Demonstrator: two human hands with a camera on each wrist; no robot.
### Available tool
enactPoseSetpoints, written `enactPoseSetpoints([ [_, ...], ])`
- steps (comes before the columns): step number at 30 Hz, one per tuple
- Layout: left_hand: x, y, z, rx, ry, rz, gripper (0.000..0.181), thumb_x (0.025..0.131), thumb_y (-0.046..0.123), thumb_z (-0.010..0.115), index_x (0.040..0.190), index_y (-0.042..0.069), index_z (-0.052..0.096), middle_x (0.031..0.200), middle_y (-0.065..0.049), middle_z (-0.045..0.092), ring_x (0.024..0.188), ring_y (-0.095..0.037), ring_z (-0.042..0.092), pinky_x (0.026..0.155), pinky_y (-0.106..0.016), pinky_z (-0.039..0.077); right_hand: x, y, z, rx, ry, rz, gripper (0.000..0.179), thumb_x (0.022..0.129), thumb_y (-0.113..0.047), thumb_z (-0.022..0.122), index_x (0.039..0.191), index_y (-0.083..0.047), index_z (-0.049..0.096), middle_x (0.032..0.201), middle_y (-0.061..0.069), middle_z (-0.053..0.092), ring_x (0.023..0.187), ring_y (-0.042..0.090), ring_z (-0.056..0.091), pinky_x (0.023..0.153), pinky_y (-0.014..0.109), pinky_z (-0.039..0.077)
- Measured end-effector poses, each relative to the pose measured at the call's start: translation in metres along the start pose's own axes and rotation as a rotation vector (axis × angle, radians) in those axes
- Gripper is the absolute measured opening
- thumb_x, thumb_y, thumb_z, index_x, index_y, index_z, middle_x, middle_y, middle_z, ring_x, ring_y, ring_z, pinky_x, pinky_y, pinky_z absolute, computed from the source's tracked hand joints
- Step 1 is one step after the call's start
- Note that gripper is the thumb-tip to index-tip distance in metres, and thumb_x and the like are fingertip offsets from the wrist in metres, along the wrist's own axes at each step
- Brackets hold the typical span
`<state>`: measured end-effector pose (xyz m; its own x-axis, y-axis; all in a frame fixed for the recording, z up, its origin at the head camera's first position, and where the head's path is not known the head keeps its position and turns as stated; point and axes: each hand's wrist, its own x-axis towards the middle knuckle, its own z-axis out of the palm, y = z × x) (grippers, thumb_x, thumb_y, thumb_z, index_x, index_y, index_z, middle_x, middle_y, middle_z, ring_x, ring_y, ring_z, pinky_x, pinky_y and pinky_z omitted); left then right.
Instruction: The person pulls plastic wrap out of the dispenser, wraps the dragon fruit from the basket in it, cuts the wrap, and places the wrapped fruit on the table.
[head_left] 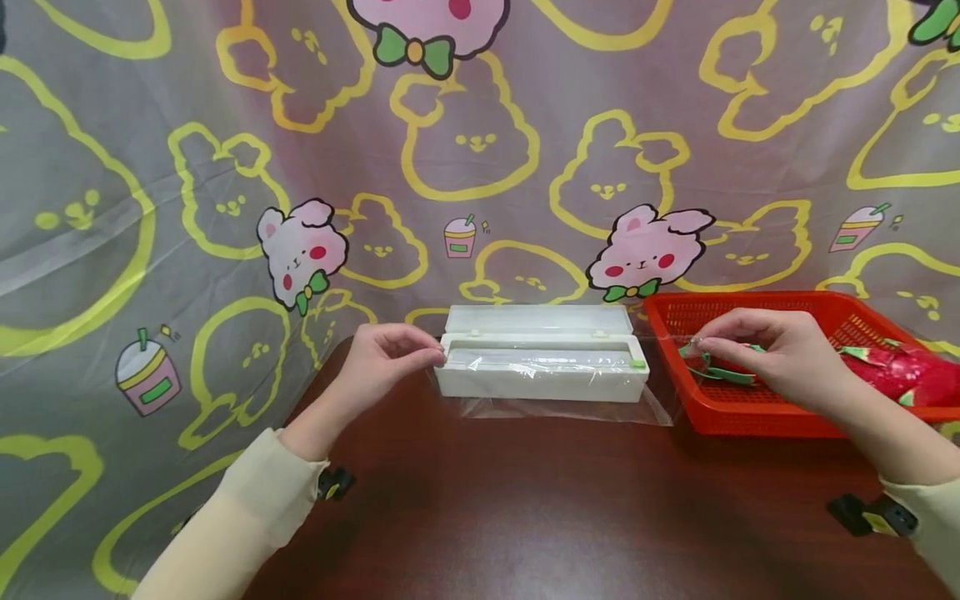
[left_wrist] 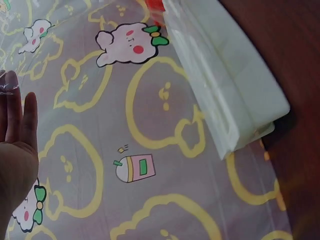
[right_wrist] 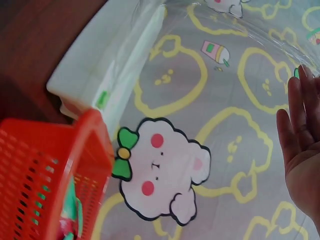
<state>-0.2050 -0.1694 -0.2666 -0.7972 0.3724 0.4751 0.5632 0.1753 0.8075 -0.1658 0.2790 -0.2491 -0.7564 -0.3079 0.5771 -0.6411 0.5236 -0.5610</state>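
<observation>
A white cling film dispenser (head_left: 538, 319) sits at the back of the table, its lid raised and a small green slider (head_left: 637, 364) at its right end. A clear sheet of cling film (head_left: 570, 410) spans in front of it. Its left corner is pinched between thumb and fingers of my left hand (head_left: 378, 362). My right hand (head_left: 780, 354) pinches the other end above the basket's left part. In the left wrist view, shiny film crosses the fingertips of the left hand (left_wrist: 19, 130). Film also stretches toward the right hand (right_wrist: 304, 137) in the right wrist view.
A red plastic basket (head_left: 757, 423) stands right of the dispenser. Inside lies a red dragon fruit (head_left: 900, 371) with green tips, and more red and green shows beneath my right hand. A patterned curtain (head_left: 480, 167) hangs behind the brown table (head_left: 525, 500) and at its left.
</observation>
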Motion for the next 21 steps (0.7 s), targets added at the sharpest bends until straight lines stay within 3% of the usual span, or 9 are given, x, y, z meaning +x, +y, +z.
enactPoseSetpoints([
  [4, -0.01, -0.005, 0.005, -0.031, -0.031, -0.033, 0.016, 0.083, 0.004, 0.076, 0.094, -0.007, 0.072, 0.085, -0.01, 0.072, 0.076, -0.028, 0.069, 0.07, -0.035, 0.057, -0.011, 0.004, 0.006, 0.027, -0.031, -0.003, 0.025, 0.079, 0.013, 0.072, 0.098, -0.004, 0.073, 0.089, -0.008, 0.072, 0.079, 0.002, 0.065, 0.07, 0.011, 0.049],
  [9, -0.025, -0.018, 0.01, -0.071, -0.099, -0.02, 0.01, 0.086, 0.001, 0.072, 0.094, -0.005, 0.072, 0.085, -0.01, 0.072, 0.078, -0.027, 0.069, 0.073, -0.042, 0.056, -0.024, 0.003, 0.014, 0.021, -0.088, 0.001, 0.027, 0.08, 0.011, 0.072, 0.1, -0.006, 0.073, 0.09, -0.004, 0.072, 0.082, 0.005, 0.065, 0.071, 0.014, 0.051],
  [16, -0.045, -0.035, 0.016, -0.056, -0.181, 0.026, 0.01, 0.088, -0.002, 0.068, 0.095, 0.001, 0.074, 0.089, -0.007, 0.072, 0.081, -0.032, 0.066, 0.073, -0.034, 0.055, -0.044, 0.012, 0.027, 0.09, -0.182, 0.063, 0.024, 0.084, 0.007, 0.07, 0.101, -0.01, 0.072, 0.09, 0.0, 0.072, 0.08, 0.01, 0.065, 0.067, 0.022, 0.054],
  [21, -0.055, -0.042, 0.021, -0.053, -0.245, 0.045, 0.012, 0.088, -0.002, 0.067, 0.094, 0.006, 0.075, 0.09, -0.005, 0.073, 0.081, -0.029, 0.066, 0.074, -0.035, 0.055, -0.055, 0.02, 0.035, 0.193, -0.262, 0.085, 0.022, 0.087, 0.006, 0.066, 0.102, -0.008, 0.071, 0.092, 0.002, 0.072, 0.079, 0.015, 0.066, 0.069, 0.025, 0.055],
])
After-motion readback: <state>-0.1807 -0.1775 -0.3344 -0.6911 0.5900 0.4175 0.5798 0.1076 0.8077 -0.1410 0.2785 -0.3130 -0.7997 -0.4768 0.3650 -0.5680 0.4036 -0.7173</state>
